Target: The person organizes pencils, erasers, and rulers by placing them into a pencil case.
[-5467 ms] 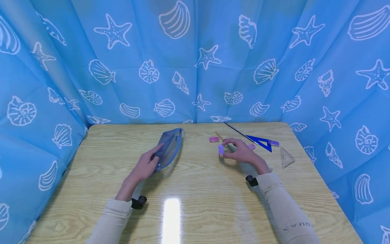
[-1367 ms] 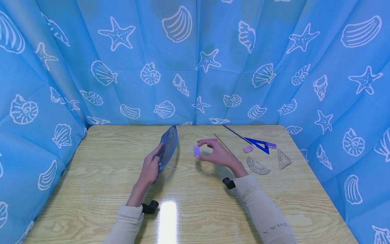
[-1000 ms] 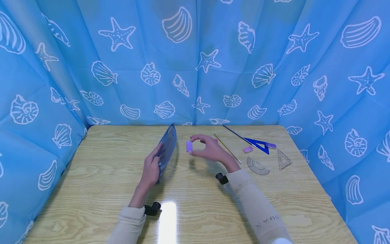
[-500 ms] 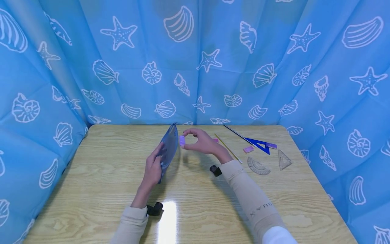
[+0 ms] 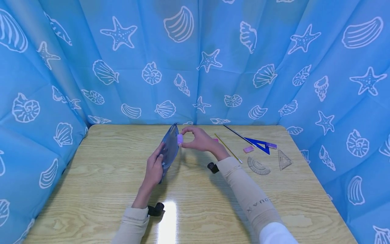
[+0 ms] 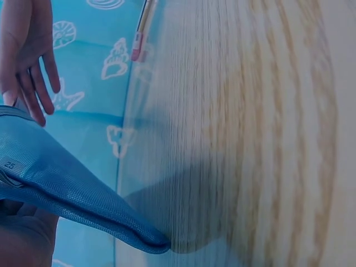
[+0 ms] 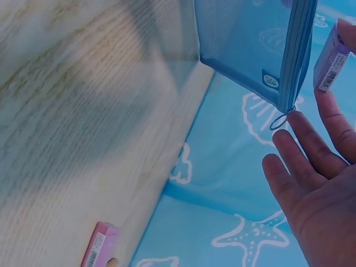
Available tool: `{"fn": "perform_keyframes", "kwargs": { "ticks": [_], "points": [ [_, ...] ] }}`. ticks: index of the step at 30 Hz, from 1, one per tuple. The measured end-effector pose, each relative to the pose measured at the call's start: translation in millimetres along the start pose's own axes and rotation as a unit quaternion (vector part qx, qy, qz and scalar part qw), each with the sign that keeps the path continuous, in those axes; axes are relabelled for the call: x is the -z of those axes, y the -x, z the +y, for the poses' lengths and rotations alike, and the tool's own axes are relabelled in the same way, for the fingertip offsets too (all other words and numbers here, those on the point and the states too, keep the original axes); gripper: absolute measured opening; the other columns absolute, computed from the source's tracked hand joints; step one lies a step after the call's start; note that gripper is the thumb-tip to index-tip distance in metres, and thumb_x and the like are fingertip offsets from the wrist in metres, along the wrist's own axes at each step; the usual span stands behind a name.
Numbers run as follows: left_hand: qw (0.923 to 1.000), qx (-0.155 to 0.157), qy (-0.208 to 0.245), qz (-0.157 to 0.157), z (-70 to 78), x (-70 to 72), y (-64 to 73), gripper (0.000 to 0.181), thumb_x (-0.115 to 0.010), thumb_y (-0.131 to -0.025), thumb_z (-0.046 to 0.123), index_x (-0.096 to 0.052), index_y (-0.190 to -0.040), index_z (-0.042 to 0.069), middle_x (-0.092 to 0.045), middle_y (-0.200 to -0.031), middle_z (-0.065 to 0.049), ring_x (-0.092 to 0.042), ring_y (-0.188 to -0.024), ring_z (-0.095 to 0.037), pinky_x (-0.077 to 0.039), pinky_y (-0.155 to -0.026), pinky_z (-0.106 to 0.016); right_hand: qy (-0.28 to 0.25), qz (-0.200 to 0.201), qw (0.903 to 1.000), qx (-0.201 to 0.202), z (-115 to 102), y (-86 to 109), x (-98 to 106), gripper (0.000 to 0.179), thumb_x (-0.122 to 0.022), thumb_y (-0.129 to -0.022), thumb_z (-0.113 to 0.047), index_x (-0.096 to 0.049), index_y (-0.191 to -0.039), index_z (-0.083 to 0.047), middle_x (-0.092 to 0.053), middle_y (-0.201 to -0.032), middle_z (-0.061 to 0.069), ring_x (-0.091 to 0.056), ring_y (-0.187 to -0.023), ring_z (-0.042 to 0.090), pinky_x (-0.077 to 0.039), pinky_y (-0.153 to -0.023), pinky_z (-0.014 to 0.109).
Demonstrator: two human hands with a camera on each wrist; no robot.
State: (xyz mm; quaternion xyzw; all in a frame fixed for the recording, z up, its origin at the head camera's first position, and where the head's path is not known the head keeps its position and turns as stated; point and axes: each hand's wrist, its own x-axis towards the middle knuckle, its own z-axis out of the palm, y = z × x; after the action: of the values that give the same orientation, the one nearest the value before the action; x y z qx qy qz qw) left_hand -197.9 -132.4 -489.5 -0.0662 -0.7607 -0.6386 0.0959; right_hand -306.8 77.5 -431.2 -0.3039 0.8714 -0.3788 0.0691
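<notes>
My left hand (image 5: 153, 166) grips the blue mesh zip pouch (image 5: 171, 149), thumb on the near side, and holds it up on edge over the table. In the left wrist view the pouch (image 6: 67, 172) hides part of that hand. Between thumb and index finger, my right hand (image 5: 199, 139) pinches a small purple eraser (image 5: 180, 139) with a barcode label. The eraser overlaps the pouch's right edge in the head view. From the right wrist, the eraser (image 7: 332, 61) shows beside the zipped edge, where a ring pull hangs; the other right fingers are spread.
On the table's right lie a yellow pencil (image 5: 228, 148), a dark pencil (image 5: 239, 135), a blue set square (image 5: 259, 145), a purple eraser (image 5: 271, 145), a pink eraser (image 5: 248, 149), a clear protractor (image 5: 257, 166) and a clear set square (image 5: 284, 160). Another pink eraser (image 7: 100, 245) lies behind my right forearm.
My right hand has carried the purple eraser leftward from the table's right side up to the pouch. My left hand has turned the pouch more upright, moving slightly right.
</notes>
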Motion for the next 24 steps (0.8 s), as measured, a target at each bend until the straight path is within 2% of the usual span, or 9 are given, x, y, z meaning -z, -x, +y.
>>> {"fn": "perform_keyframes", "kwargs": {
  "ticks": [4, 10, 18, 24],
  "points": [
    [1.0000, -0.002, -0.002, 0.009, -3.5, -0.3, -0.1, 0.051, -0.031, -0.105, 0.002, -0.036, -0.156, 0.001, -0.042, -0.157, -0.023, -0.045, -0.141, -0.043, -0.034, -0.117, -0.060, 0.017, -0.006, 0.9998, -0.001, -3, -4.6, 1, 0.044, -0.080, -0.087, -0.032, -0.066, -0.122, -0.010, -0.059, -0.142, 0.011, -0.046, -0.141, 0.029, -0.037, -0.118, 0.047],
    [0.9995, -0.018, 0.008, 0.024, -5.8, 0.1, 0.1, 0.051, -0.035, -0.103, 0.002, -0.039, -0.154, 0.000, -0.045, -0.153, -0.026, -0.047, -0.138, -0.044, -0.034, -0.116, -0.060, 0.061, -0.032, 0.9976, 0.005, -10, -14.9, 2, 0.044, -0.079, -0.087, -0.033, -0.064, -0.121, -0.009, -0.060, -0.138, 0.010, -0.052, -0.135, 0.029, -0.044, -0.112, 0.044],
    [0.9996, -0.002, 0.009, 0.026, -5.2, 0.2, 0.2, 0.052, -0.032, -0.104, 0.003, -0.035, -0.156, 0.000, -0.042, -0.157, -0.024, -0.043, -0.142, -0.043, -0.031, -0.119, -0.058, 0.129, -0.057, 0.9898, 0.018, -27, -24.0, 5, 0.042, -0.079, -0.088, -0.031, -0.065, -0.118, -0.006, -0.064, -0.122, 0.009, -0.059, -0.115, 0.024, -0.049, -0.101, 0.039],
    [0.9987, -0.004, 0.036, 0.034, -6.6, -1.0, -0.3, 0.054, -0.031, -0.101, 0.000, -0.035, -0.155, -0.002, -0.042, -0.157, -0.022, -0.045, -0.141, -0.042, -0.032, -0.118, -0.057, 0.157, -0.063, 0.9854, 0.023, -30, -29.0, 4, 0.043, -0.079, -0.087, -0.033, -0.064, -0.117, -0.005, -0.064, -0.122, 0.010, -0.059, -0.112, 0.024, -0.049, -0.099, 0.038]
  ]
}}
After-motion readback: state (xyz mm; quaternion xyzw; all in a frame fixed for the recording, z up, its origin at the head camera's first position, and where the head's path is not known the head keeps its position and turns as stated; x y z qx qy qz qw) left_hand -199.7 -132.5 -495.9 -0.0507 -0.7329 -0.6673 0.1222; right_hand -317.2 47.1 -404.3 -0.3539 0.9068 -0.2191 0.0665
